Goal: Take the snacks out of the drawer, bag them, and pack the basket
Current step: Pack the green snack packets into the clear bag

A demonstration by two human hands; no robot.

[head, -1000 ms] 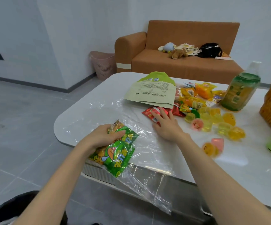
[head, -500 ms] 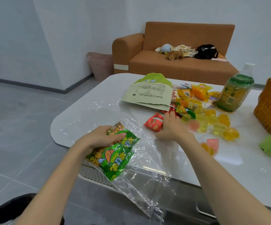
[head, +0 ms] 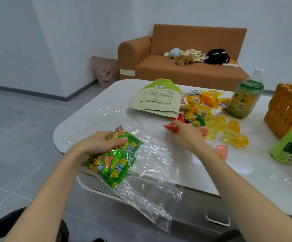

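Evidently the bagging step was under way. At lower centre-left of the frame the left hand gripped a bunch of green foil snack packets, fingers curled over their top. It held them at the near table edge on the crinkled clear plastic bag, probably to steady both while more went in. Whether the packets lay inside the film or on top of it could not be told.

At centre the right hand reached into the pile. Its fingers were bent round a small red wrapper, seemingly pinching it, though blur softened the detail. The hand was likely fetching the next item for the bag.

The remaining snacks lay loose on the white rounded table, right of centre: yellow translucent jelly cups and orange sachets. The brown woven wicker basket waited at the right edge, near enough for packing.

The green packets bore large yellow characters and an orange leaf-like figure, but I could not read them with confidence. A pale green paper pouch at upper centre showed a block of fine print, too small to read. The label on the dark green plastic bottle was likewise illegible.
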